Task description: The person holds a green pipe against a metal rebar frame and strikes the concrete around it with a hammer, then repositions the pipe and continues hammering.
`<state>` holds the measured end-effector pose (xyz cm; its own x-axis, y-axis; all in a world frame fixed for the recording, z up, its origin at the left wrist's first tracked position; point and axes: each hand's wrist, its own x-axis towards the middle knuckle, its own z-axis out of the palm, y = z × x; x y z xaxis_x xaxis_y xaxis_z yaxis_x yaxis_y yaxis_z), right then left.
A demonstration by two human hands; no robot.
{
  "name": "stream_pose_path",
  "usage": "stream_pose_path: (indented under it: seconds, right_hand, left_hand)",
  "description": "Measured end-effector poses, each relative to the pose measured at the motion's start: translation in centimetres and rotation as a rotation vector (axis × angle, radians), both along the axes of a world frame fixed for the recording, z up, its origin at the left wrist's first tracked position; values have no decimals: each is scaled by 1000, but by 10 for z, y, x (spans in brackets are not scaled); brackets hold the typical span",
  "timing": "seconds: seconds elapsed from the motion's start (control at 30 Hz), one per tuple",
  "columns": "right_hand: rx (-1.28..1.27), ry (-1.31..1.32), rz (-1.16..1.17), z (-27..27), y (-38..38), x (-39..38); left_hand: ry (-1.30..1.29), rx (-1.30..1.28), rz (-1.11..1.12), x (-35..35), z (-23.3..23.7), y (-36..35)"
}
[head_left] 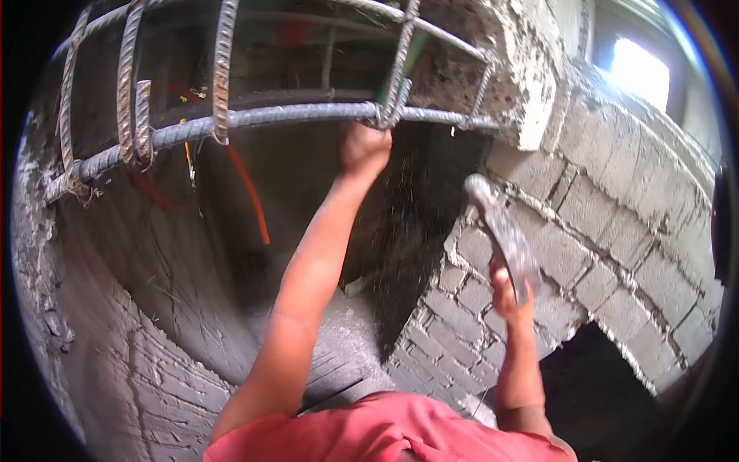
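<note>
My right hand (508, 291) is closed around a hammer (504, 231), which is raised in front of the block wall and smeared by motion. On the left, my left arm reaches up, and my left hand (364, 150) is closed in a fist just under a thick horizontal rebar (285, 115). Its fingers are mostly hidden, so what it grips cannot be made out. Just above that fist a bent rebar stirrup (399, 65) loops around the bar, with a green strip (416, 55) behind it. Small specks of debris hang in the air below.
Rough broken concrete (508, 69) surrounds the bars' right end. A grey block wall (600, 223) with a dark opening (593, 377) stands on the right. An orange tube (250, 196) dangles behind the rebar. Ridged grey plaster (165, 377) covers the lower left surface.
</note>
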<state>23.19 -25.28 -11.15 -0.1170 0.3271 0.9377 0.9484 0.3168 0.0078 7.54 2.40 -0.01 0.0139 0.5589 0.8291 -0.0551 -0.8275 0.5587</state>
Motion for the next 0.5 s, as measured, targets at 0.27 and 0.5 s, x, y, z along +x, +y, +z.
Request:
stream_pose_path:
  seconds: [0.27,0.5]
  right_hand:
    - [-384,957,244,-166,-88,-88]
    - [-401,1217,44,-216,-116,-103]
  left_hand:
    - [-233,-611,-1117,38,-53,-19]
    - [-1,126,-82,6,-64,-8]
